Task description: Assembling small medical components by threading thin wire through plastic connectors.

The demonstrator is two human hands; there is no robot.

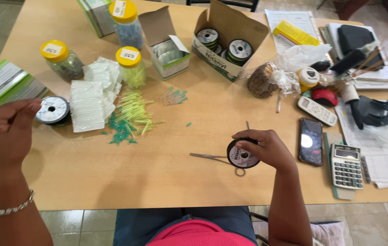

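Observation:
My right hand (269, 148) grips a small black spool (243, 156) with a pale label, holding it just above the wooden table (166, 177). Thin metal forceps (210, 157) lie under and to the left of that spool, and one finger ring shows below it. My left hand (6, 132) is raised at the far left with a bracelet on the wrist. Its fingers are pinched together, and I cannot make out any thread between them. Just to its right, a second spool (53, 110) lies flat on the table.
White packets (89, 102) and a heap of yellow and green tubes (132, 117) lie at the centre left. Yellow-lidded jars (130, 66) and open boxes (223, 38) stand behind. A phone (310, 141), calculator (345, 166), remote (317, 110) and papers fill the right side.

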